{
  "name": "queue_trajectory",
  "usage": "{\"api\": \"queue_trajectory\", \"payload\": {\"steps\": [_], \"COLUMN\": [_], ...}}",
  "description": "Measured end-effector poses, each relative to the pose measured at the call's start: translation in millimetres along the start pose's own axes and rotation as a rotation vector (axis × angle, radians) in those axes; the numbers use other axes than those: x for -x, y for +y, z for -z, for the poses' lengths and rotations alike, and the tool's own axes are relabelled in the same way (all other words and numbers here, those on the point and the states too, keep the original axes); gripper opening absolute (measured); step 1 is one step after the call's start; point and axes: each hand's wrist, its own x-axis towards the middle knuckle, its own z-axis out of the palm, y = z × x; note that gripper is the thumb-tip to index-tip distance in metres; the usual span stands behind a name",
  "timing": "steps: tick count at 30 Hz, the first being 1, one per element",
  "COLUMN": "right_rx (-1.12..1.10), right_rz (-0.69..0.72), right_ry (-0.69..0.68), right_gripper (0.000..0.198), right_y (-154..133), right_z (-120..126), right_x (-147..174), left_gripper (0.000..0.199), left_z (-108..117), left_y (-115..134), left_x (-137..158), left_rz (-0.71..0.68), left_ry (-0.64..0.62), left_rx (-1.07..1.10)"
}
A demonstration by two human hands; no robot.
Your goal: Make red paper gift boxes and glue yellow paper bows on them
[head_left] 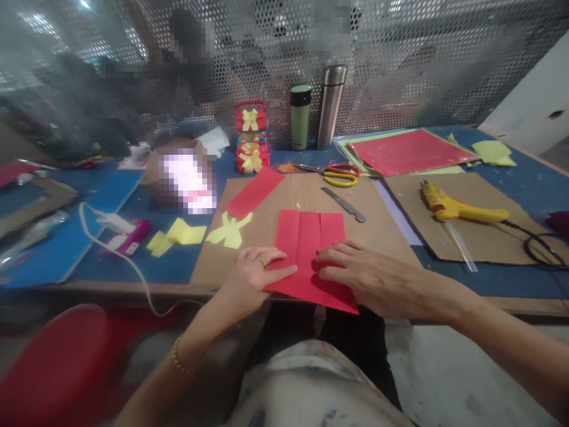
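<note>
A creased sheet of red paper (pixel 308 243) lies on the cardboard, its front part reaching past the table edge. Long folds run down it, and the right side shows a folded flap. My left hand (pixel 258 276) rests on its left side, thumb and forefinger stretched apart on the surface. On the right side my right hand (pixel 355 270) presses down with its fingers laid over the paper; its thumb is hidden. Left of the sheet are a red paper strip (pixel 255 193) and a yellow paper bow shape (pixel 230 230). A metal blade (pixel 343 204) lies beyond the right hand.
Scissors (pixel 340 174) lie behind the cardboard mat (pixel 213 264). A yellow glue gun (pixel 462 207) rests at right on more cardboard. Two flasks (pixel 300 121) and small red paper boxes (pixel 252 157) stand at the back. Yellow scraps (pixel 178 234) and a corded purple power adapter (pixel 128 237) are left.
</note>
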Motion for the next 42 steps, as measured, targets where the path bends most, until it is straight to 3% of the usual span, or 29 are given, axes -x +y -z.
{"api": "queue_trajectory", "payload": {"steps": [5, 11, 18, 22, 26, 32, 37, 42], "right_rx": [-0.087, -0.135, 0.091, 0.133, 0.121, 0.020, 0.020, 0.058], "right_rz": [0.117, 0.076, 0.073, 0.085, 0.064, -0.089, -0.222, -0.147], "right_ry": [-0.060, -0.094, -0.001, 0.133, 0.254, 0.296, 0.263, 0.247], "right_gripper": [0.065, 0.041, 0.046, 0.010, 0.015, 0.017, 0.055, 0.052], "right_y": [0.8, 4.5, -1.1, 2.0, 11.4, 22.0, 22.9, 30.0], "right_z": [5.3, 11.5, 15.1, 19.3, 15.5, -13.2, -21.7, -23.5], "right_x": [0.5, 2.8, -4.1, 3.9, 29.4, 63.4, 64.6, 60.6], "left_gripper": [0.046, 0.044, 0.040, 0.039, 0.041, 0.043, 0.046, 0.049], "left_z": [-4.8, -3.8, -3.6, -5.5, -6.2, -1.8, 5.2, 5.5], "left_y": [-1.7, 0.0, 0.1, -0.8, -2.3, -0.8, -2.2, -5.1], "left_x": [1.2, 2.1, 2.2, 3.1, 4.0, 1.3, -6.3, -8.5], "left_rz": [0.002, -0.004, -0.007, -0.019, -0.016, -0.015, -0.015, -0.021], "left_ry": [0.040, 0.047, 0.055, 0.073, 0.064, 0.072, 0.055, 0.012], "left_rx": [-0.013, 0.009, 0.028, 0.036, 0.038, 0.054, 0.061, 0.025]}}
